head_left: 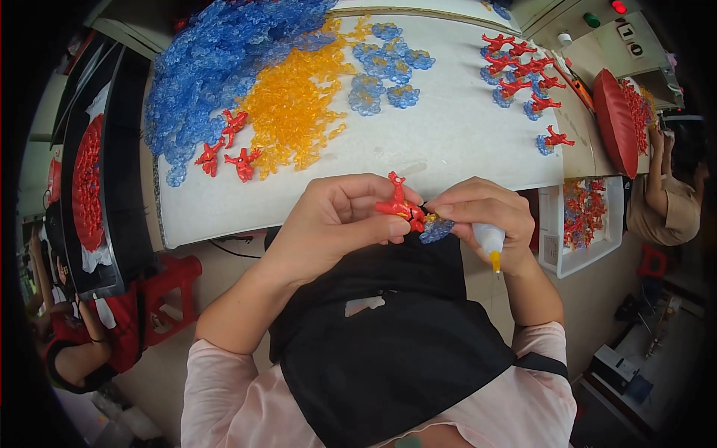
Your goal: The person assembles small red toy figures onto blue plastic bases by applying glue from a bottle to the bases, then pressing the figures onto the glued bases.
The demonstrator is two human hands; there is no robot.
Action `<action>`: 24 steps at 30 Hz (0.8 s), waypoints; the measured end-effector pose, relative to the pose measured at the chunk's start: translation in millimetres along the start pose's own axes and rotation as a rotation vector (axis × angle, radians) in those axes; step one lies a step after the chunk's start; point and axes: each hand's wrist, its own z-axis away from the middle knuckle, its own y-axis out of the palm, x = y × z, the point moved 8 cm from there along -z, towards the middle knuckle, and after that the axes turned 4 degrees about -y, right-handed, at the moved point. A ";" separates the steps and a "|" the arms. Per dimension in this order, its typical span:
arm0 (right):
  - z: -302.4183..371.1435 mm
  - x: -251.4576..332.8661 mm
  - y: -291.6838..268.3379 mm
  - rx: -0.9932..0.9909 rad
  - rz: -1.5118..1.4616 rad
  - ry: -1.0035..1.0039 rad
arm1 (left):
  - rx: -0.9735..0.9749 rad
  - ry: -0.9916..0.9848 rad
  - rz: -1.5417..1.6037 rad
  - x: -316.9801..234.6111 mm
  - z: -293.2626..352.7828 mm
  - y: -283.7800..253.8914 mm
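Note:
Between finger and thumb, my left hand (328,216) grips a small red toy figure (401,209) with one arm raised. My right hand (489,213) pinches a translucent blue base piece (436,230) against the figure's lower end, where a bit of yellow shows. Tucked in the right palm is a white glue bottle (489,239), its yellow nozzle pointing down. Both hands meet just over the table's near edge. On the white table (441,142) three loose red figures (243,164) lie to the left, beside a pile of translucent orange pieces (295,101).
A large heap of translucent blue pieces (202,82) covers the far left. Blue pieces with orange bits (385,63) sit mid-table; assembled figures (519,71) stand at right. A red tray (617,123) and a white bin (553,246) flank the right side. Other people sit at both sides.

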 end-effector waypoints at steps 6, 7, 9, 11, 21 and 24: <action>-6.9 4.9 2.1 0.083 0.050 -0.066 | 0.043 -0.111 0.018 4.6 -3.0 -2.0; -8.0 5.3 2.4 0.096 0.051 -0.073 | 0.043 -0.111 0.017 4.3 -3.0 -1.9; -9.9 7.1 2.4 0.110 0.053 -0.079 | 0.060 -0.093 0.015 2.2 -3.2 0.0; -10.9 11.1 3.5 0.133 0.078 -0.111 | 0.068 -0.103 0.032 1.7 -3.1 1.8; -15.7 18.4 2.0 0.150 0.137 -0.158 | 0.124 -0.154 0.020 2.2 -9.0 3.2; -16.0 16.7 1.5 0.166 0.148 -0.132 | 0.108 -0.168 -0.030 -0.3 -11.7 4.1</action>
